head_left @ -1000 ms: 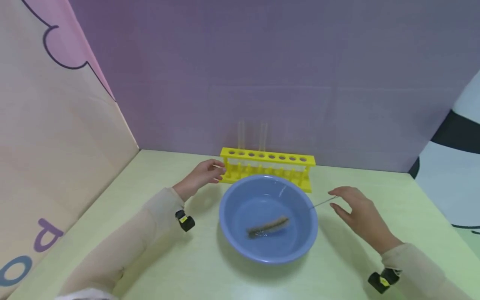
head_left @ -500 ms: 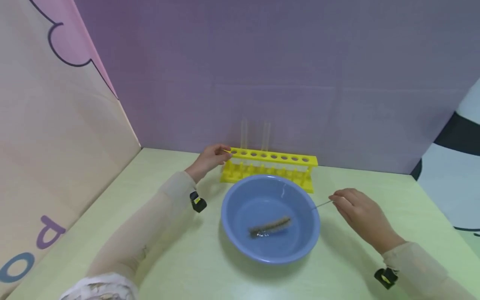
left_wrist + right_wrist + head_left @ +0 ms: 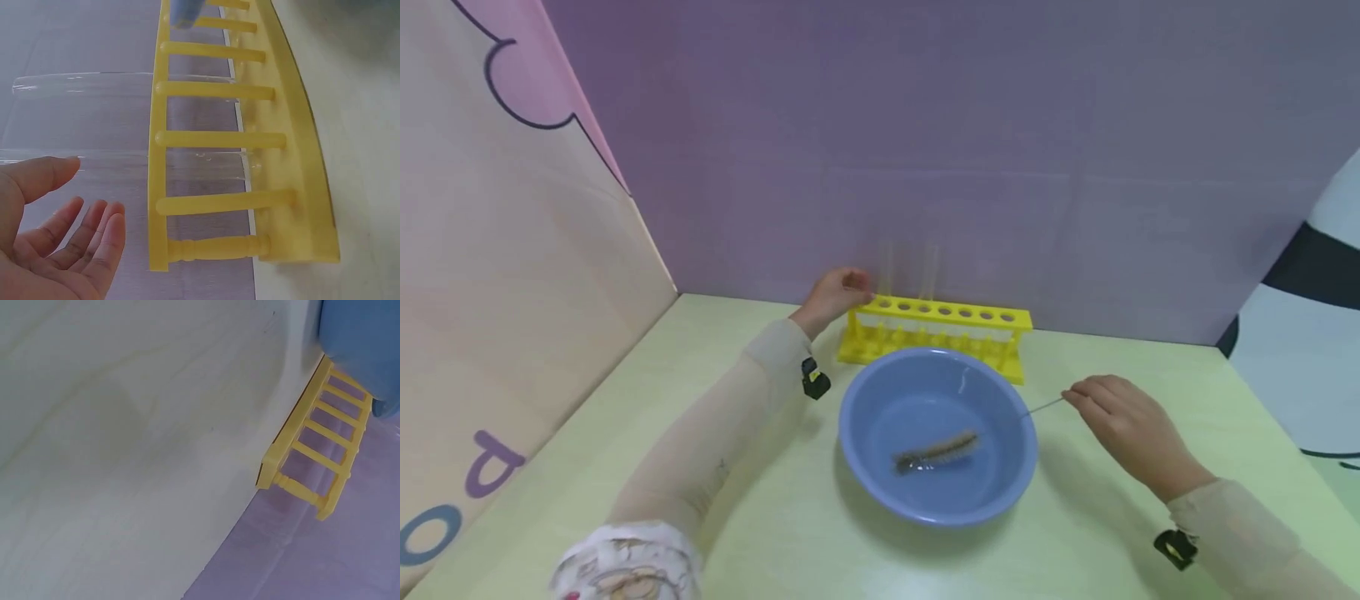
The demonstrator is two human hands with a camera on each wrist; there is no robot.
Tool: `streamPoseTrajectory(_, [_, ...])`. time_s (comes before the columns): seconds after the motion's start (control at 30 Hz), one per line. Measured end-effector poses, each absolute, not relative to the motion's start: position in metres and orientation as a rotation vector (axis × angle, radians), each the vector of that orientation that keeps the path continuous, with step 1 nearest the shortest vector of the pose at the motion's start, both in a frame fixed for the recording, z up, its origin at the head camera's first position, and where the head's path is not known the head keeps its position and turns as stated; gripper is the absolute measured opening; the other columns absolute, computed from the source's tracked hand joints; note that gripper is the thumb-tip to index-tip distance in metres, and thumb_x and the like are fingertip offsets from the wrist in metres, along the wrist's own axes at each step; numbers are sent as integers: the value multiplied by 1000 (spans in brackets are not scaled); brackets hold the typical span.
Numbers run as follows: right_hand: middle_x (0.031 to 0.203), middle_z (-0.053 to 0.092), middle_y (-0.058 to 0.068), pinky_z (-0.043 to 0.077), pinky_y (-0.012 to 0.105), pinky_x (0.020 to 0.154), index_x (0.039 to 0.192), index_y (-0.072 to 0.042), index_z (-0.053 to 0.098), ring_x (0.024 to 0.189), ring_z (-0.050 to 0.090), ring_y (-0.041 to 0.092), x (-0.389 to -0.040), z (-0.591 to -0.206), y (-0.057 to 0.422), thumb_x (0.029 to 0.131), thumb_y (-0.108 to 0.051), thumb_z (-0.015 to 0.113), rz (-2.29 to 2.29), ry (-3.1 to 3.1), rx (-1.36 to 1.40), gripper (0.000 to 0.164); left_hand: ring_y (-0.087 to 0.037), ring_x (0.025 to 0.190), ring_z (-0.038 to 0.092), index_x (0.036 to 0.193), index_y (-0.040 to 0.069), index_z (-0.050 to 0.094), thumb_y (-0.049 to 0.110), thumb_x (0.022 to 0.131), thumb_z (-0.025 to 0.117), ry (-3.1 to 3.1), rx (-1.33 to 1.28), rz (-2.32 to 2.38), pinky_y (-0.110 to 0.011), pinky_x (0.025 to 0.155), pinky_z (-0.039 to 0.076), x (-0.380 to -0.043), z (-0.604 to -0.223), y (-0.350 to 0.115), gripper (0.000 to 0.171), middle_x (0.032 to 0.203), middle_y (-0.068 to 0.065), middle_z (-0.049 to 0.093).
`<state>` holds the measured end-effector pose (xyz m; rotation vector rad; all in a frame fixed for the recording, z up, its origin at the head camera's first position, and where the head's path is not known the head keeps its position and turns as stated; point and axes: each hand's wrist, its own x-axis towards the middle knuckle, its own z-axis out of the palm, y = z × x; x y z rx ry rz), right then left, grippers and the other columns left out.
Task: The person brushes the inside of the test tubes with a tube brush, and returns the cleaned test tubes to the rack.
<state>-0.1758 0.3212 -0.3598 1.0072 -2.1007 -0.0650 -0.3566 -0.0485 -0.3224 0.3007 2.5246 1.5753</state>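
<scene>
My left hand is at the left end of the yellow test tube rack. In the left wrist view its thumb and fingers are parted and loosely bent, just short of the nearer clear test tube. A second test tube stands further along the rack; both rise above its top bar. My right hand pinches the thin wire handle of a test tube brush. The brush's wet bristles lie in the blue basin; the right wrist view does not show the hand.
The basin stands close in front of the rack on a pale table. Behind the rack rises a purple backdrop, and a printed panel borders the left side. Black wrist cameras sit on both sleeves.
My left hand has moved up and right from beside the rack's base to its top bar by the tubes. The right fingers have closed onto the brush's wire handle; brush and basin stay put.
</scene>
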Motion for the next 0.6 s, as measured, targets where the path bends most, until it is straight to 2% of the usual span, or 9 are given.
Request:
streamPoseTrajectory(0.1, [88, 64, 17, 50, 42, 70, 92, 7, 65, 80, 60, 32, -177, -358, 322, 102, -12, 25, -76, -2108, 1020, 47, -25, 119, 49, 130, 9, 52, 14, 90, 65, 2497, 300, 1597, -40, 98, 43, -359, -320, -49, 43, 129, -8, 53])
streamPoseTrajectory(0.17, [88, 64, 18, 50, 43, 71, 92, 9, 65, 80, 60, 33, -178, -357, 323, 96, -8, 31, -82, -2112, 1021, 38, -24, 119, 50, 131, 10, 52, 13, 89, 65, 2476, 306, 1617, -40, 98, 43, -360, -319, -48, 44, 129, -8, 53])
streamPoseTrajectory(0.23, [88, 64, 19, 50, 44, 71, 92, 9, 65, 80, 59, 34, -177, -355, 323, 95, -6, 31, -93, -2113, 1018, 38, -24, 117, 51, 131, 9, 52, 11, 89, 65, 2452, 301, 1643, -40, 97, 44, -361, -318, -45, 44, 129, -8, 53])
streamPoseTrajectory(0.3, [87, 65, 19, 51, 43, 70, 91, 9, 66, 79, 59, 34, -176, -355, 323, 100, -7, 29, -105, -2105, 1018, 42, -24, 116, 51, 131, 9, 52, 11, 89, 64, 2434, 295, 1661, -40, 96, 45, -361, -316, -42, 44, 129, -9, 53])
streamPoseTrajectory(0.4, [85, 65, 18, 50, 42, 69, 90, 8, 67, 77, 59, 33, -175, -354, 322, 105, -13, 17, -114, -2089, 1026, 56, -23, 116, 52, 131, 8, 53, 11, 90, 64, 2429, 279, 1664, -38, 94, 46, -361, -315, -36, 43, 128, -9, 54])
streamPoseTrajectory(0.6, [86, 64, 18, 48, 43, 72, 92, 9, 65, 79, 59, 32, -173, -355, 320, 105, -14, 18, -74, -2088, 1042, 54, -23, 115, 52, 129, 8, 55, 12, 90, 63, 2508, 264, 1605, -35, 94, 45, -364, -316, -25, 39, 125, -8, 57])
